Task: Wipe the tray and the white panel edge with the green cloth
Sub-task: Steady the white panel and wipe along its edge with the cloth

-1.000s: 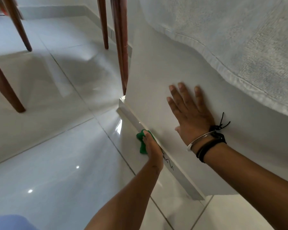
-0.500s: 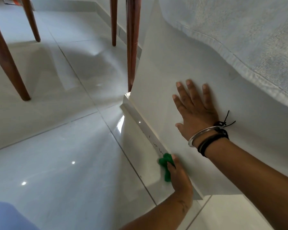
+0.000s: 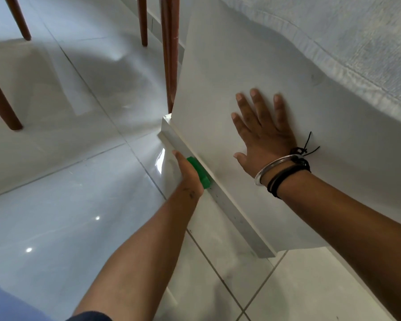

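A white panel point(image 3: 222, 72) stands tilted over the glossy floor, and its lower edge point(image 3: 239, 222) runs diagonally from centre to lower right. My left hand point(image 3: 186, 172) presses a green cloth point(image 3: 200, 172) against that edge, near its far end. The cloth is mostly covered by the hand. My right hand point(image 3: 262, 133) lies flat on the panel face with fingers spread, wearing a silver bangle and black threads at the wrist. Faint dark marks show along the edge nearer to me. No tray is in view.
Reddish-brown wooden legs point(image 3: 169, 52) stand just behind the panel's far corner, and others point(image 3: 0, 100) at the left. A pale textured fabric point(image 3: 347, 38) hangs over the panel's upper right. Shiny grey floor tiles point(image 3: 63, 205) spread to the left.
My left hand slid the cloth down the edge toward me, then back up toward the far corner. The right hand stayed flat on the panel.
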